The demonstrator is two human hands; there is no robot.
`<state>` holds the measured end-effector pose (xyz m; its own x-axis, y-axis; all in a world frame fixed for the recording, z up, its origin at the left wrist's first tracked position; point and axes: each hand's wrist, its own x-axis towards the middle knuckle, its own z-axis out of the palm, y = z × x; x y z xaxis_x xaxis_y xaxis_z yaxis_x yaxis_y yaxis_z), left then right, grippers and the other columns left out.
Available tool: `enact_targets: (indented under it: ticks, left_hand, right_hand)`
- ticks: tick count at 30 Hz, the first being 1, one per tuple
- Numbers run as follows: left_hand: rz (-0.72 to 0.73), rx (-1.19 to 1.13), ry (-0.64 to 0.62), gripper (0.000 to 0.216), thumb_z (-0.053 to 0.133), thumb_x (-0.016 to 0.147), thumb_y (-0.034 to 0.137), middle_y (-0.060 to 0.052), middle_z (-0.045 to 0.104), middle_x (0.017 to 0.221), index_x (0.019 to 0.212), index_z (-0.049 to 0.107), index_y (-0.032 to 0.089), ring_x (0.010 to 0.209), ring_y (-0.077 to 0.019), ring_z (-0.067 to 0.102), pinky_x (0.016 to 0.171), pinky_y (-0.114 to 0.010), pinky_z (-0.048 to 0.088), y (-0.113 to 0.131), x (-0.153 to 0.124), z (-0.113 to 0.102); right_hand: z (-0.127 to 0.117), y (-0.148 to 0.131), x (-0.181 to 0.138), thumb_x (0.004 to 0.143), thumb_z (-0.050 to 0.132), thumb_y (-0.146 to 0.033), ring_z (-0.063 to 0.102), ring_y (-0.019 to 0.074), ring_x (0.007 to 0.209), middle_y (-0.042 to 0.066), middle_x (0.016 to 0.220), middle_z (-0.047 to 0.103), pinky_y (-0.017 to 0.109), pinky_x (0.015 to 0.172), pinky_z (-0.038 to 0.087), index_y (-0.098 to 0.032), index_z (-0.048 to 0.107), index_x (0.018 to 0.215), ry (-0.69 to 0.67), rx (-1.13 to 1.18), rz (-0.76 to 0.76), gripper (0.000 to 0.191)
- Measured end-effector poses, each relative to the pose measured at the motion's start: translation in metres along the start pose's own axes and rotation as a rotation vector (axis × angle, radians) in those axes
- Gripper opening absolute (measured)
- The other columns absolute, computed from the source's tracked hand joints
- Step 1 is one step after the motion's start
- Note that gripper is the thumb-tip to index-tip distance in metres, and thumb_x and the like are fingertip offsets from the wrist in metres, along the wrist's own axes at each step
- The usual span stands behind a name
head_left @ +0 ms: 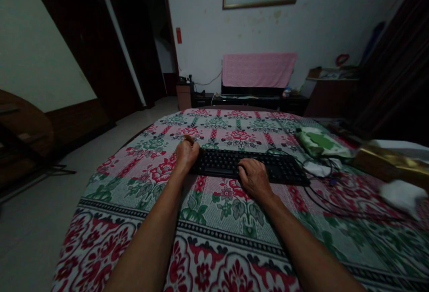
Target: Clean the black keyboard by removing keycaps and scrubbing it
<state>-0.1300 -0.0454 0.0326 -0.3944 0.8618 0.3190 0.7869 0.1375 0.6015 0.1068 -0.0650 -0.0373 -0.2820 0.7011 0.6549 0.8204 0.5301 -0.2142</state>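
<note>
A black keyboard (217,160) lies across the flowered tablecloth in front of me. My left hand (187,154) is closed at the keyboard's left end. A small brown curved thing (188,138) shows above its fingers; its kind is too dim to tell. My right hand (255,176) rests at the keyboard's front edge, right of the middle. Its fingers are curled over the keys, with the thumb near the front edge. The fingertips of both hands are partly hidden.
Right of the keyboard lie black cables (321,202), a green and white packet (320,142), a gold box (385,162) and crumpled white tissue (402,196). The tablecloth (144,220) covers the round table. Behind it stands a low cabinet with a pink cloth (258,69) draped over a screen.
</note>
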Motion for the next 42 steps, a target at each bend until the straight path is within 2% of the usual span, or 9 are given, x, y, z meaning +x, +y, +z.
enact_targets:
  ticks: [3, 6, 15, 22, 25, 29, 32, 38, 42]
  left_hand:
    - [0.080, -0.129, -0.081, 0.035, 0.047, 0.080, 0.029, -0.008, 0.071, 0.092, 0.107, 0.064, 0.014, 0.090, -0.0194, 0.064, 0.078, -0.024, 0.046, 0.012, -0.009, 0.014]
    - [0.125, -0.119, -0.136, 0.035, 0.046, 0.080, 0.030, -0.009, 0.071, 0.092, 0.104, 0.065, 0.013, 0.088, -0.0194, 0.065, 0.076, -0.024, 0.046, 0.015, -0.013, 0.024]
    - [-0.065, 0.129, 0.061, 0.035, 0.043, 0.079, 0.028, -0.016, 0.070, 0.091, 0.102, 0.065, 0.012, 0.094, -0.0271, 0.063, 0.082, -0.032, 0.046, -0.015, 0.007, -0.007]
    - [0.113, -0.180, -0.075, 0.037, 0.047, 0.080, 0.028, -0.009, 0.070, 0.096, 0.111, 0.060, 0.014, 0.090, -0.0188, 0.065, 0.081, -0.024, 0.046, 0.007, -0.006, 0.024]
    - [0.079, -0.135, -0.068, 0.036, 0.047, 0.080, 0.027, -0.010, 0.070, 0.094, 0.110, 0.061, 0.013, 0.090, -0.0201, 0.065, 0.080, -0.025, 0.046, 0.001, -0.003, 0.026]
    - [-0.015, -0.015, 0.053, 0.034, 0.047, 0.079, 0.025, -0.011, 0.070, 0.093, 0.107, 0.063, 0.013, 0.093, -0.0224, 0.064, 0.083, -0.027, 0.045, -0.017, 0.007, 0.013]
    - [0.005, -0.051, 0.123, 0.032, 0.046, 0.080, 0.027, -0.010, 0.070, 0.096, 0.102, 0.064, 0.014, 0.095, -0.0213, 0.063, 0.085, -0.026, 0.045, -0.018, 0.008, 0.012]
    - [0.095, -0.184, -0.024, 0.028, 0.048, 0.080, 0.030, -0.007, 0.071, 0.091, 0.095, 0.067, 0.017, 0.089, -0.0183, 0.065, 0.079, -0.023, 0.046, 0.000, -0.005, 0.035]
    - [0.046, -0.062, 0.006, 0.030, 0.046, 0.081, 0.031, -0.011, 0.071, 0.087, 0.087, 0.070, 0.014, 0.086, -0.0218, 0.066, 0.077, -0.026, 0.046, -0.009, -0.001, 0.028]
  right_hand:
    - [0.000, 0.000, 0.000, 0.085, 0.045, -0.022, 0.052, 0.0185, 0.095, 0.005, 0.097, 0.064, 0.032, 0.086, 0.031, -0.019, 0.060, 0.091, 0.002, 0.001, 0.001, 0.016]
    - [0.000, 0.001, -0.001, 0.085, 0.045, -0.022, 0.053, 0.0187, 0.095, 0.005, 0.098, 0.064, 0.032, 0.085, 0.032, -0.019, 0.060, 0.092, 0.004, 0.001, -0.005, 0.017]
    - [-0.002, 0.000, 0.001, 0.085, 0.046, -0.021, 0.054, 0.0187, 0.096, 0.006, 0.098, 0.065, 0.032, 0.084, 0.033, -0.020, 0.060, 0.089, 0.000, 0.004, -0.013, 0.015]
    - [-0.003, 0.000, 0.000, 0.084, 0.046, -0.021, 0.054, 0.0184, 0.097, 0.005, 0.099, 0.065, 0.032, 0.085, 0.033, -0.020, 0.060, 0.090, -0.012, 0.002, -0.001, 0.015]
    - [-0.002, 0.001, 0.000, 0.085, 0.046, -0.022, 0.054, 0.0187, 0.096, 0.005, 0.100, 0.065, 0.032, 0.084, 0.034, -0.020, 0.060, 0.090, -0.012, -0.001, -0.010, 0.015]
    - [-0.001, 0.002, 0.000, 0.084, 0.047, -0.022, 0.055, 0.0188, 0.096, 0.006, 0.099, 0.065, 0.032, 0.084, 0.034, -0.020, 0.060, 0.091, 0.000, -0.003, -0.023, 0.015]
    - [0.000, 0.002, 0.000, 0.084, 0.046, -0.022, 0.054, 0.0190, 0.096, 0.006, 0.099, 0.065, 0.032, 0.084, 0.034, -0.020, 0.060, 0.090, 0.001, 0.001, -0.018, 0.015]
    - [0.001, 0.003, -0.001, 0.084, 0.047, -0.022, 0.053, 0.0197, 0.098, 0.005, 0.101, 0.065, 0.033, 0.087, 0.033, -0.020, 0.060, 0.091, -0.002, 0.004, -0.015, 0.015]
    - [0.000, 0.003, -0.001, 0.084, 0.047, -0.022, 0.054, 0.0192, 0.098, 0.005, 0.101, 0.065, 0.033, 0.087, 0.033, -0.020, 0.060, 0.092, -0.007, -0.001, -0.020, 0.015]
